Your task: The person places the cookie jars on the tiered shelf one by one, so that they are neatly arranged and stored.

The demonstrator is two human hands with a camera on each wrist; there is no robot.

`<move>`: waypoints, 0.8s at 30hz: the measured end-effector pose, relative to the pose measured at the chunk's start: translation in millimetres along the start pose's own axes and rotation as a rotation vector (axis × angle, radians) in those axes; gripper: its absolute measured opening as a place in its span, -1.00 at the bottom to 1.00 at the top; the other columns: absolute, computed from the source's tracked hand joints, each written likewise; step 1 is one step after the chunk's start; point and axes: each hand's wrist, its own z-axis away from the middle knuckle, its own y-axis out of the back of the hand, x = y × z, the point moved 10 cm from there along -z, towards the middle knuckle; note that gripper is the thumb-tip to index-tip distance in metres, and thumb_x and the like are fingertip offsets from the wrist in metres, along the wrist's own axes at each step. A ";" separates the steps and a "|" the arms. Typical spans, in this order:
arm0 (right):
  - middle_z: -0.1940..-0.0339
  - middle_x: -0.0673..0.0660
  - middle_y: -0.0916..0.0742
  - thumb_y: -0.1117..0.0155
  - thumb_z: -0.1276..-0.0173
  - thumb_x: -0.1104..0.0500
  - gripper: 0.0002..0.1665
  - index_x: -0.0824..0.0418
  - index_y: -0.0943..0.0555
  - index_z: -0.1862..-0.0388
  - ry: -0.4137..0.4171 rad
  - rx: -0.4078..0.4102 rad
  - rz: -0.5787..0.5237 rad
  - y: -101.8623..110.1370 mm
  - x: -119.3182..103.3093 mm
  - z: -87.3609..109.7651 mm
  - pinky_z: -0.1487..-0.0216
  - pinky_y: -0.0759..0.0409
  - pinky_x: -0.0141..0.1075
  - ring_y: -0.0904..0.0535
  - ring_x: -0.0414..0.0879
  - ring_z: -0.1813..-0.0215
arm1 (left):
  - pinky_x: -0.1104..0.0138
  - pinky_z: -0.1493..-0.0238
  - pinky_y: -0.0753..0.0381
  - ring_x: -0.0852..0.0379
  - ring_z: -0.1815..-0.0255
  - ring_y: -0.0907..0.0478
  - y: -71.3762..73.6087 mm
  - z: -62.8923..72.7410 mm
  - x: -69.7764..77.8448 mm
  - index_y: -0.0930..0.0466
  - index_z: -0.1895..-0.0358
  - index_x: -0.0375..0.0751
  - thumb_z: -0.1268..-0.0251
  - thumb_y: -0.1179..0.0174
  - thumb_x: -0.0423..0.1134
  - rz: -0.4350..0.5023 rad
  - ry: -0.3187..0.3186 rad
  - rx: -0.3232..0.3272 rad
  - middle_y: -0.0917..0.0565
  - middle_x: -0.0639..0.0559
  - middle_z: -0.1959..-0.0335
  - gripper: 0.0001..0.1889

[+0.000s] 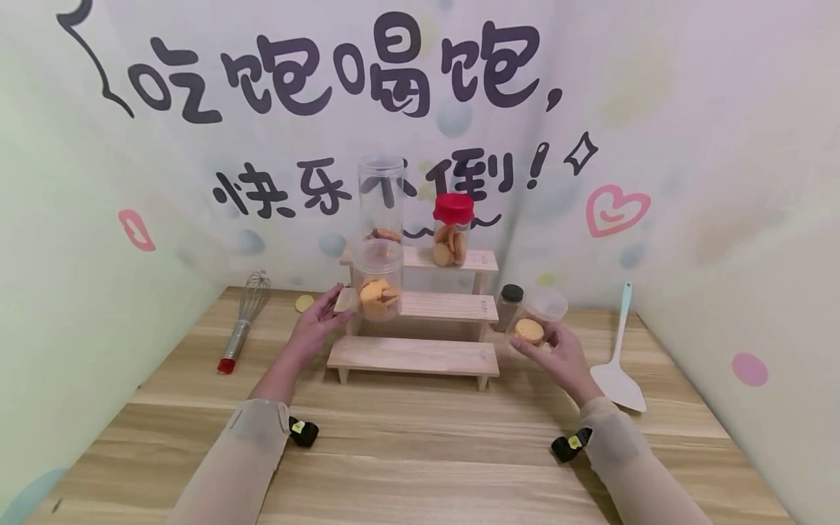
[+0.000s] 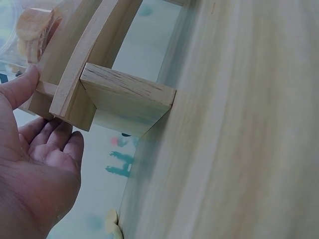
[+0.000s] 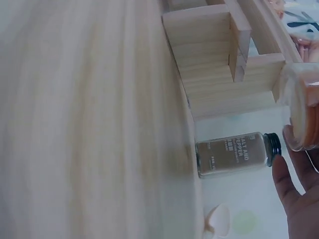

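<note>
My left hand (image 1: 319, 321) is at the left end of the middle tier of a three-tier wooden rack (image 1: 413, 355). In the left wrist view its thumb and loosely bent fingers (image 2: 75, 147) lie on either side of the shelf end. Close beside it, a clear jar (image 1: 377, 281) of orange-yellow cookies stands on that tier. At the right, my right hand (image 1: 558, 357) holds a tilted clear jar (image 1: 529, 332) with round cookies, just off the rack. A salt and pepper bottle (image 3: 234, 154) with a black cap stands behind that jar.
The top tier bears a tall clear jar (image 1: 380, 197) with some cookies and a red-lidded jar (image 1: 451, 230) of cookies. A whisk (image 1: 241, 324) lies at the left, a white spatula (image 1: 618, 372) at the right. Behind the table (image 1: 420, 452) hangs a printed cloth (image 1: 282, 146).
</note>
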 end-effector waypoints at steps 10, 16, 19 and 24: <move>-0.17 0.13 -0.64 -0.54 -0.23 0.11 -0.27 0.17 -0.47 -0.35 0.043 0.032 -0.043 7.1 -19.3 -0.8 -0.17 -0.44 -0.05 -0.49 -0.07 -0.11 | 0.02 -0.53 -0.15 -0.13 -0.60 -0.03 1.7 1.5 -0.5 -0.01 -0.62 -0.11 -0.47 -0.23 -0.14 -0.010 -0.004 -0.003 -0.01 -0.09 -0.64 -0.21; -0.16 0.06 -0.63 -0.51 -0.28 0.16 -0.35 0.13 -0.48 -0.32 0.079 0.024 -0.112 8.4 -43.5 -4.9 -0.09 -0.47 -0.35 -0.52 -0.17 -0.12 | 0.05 -0.51 -0.20 -0.15 -0.59 -0.04 -1.1 1.9 -0.7 -0.03 -0.61 -0.13 -0.47 -0.23 -0.18 0.018 -0.014 -0.013 0.01 -0.12 -0.64 -0.23; -0.10 0.08 -0.67 -0.47 -0.32 0.13 -0.49 0.13 -0.56 -0.22 0.117 -0.007 -0.177 6.0 -63.7 -14.9 0.11 -0.51 -0.38 -0.57 -0.20 0.06 | 0.06 -0.50 -0.21 -0.14 -0.59 -0.04 -2.5 1.1 -1.6 -0.05 -0.61 -0.13 -0.47 -0.23 -0.19 0.033 -0.015 -0.020 0.02 -0.11 -0.64 -0.24; -0.11 0.09 -0.66 -0.48 -0.31 -0.03 -0.47 0.09 -0.60 -0.20 0.105 -0.031 -0.235 -10.7 -89.6 -34.0 0.48 -0.53 -0.32 -0.46 -0.12 0.46 | 0.04 -0.52 -0.19 -0.13 -0.59 -0.04 0.7 1.7 -1.6 -0.04 -0.62 -0.11 -0.45 -0.25 -0.15 0.017 -0.008 -0.001 0.01 -0.08 -0.64 -0.21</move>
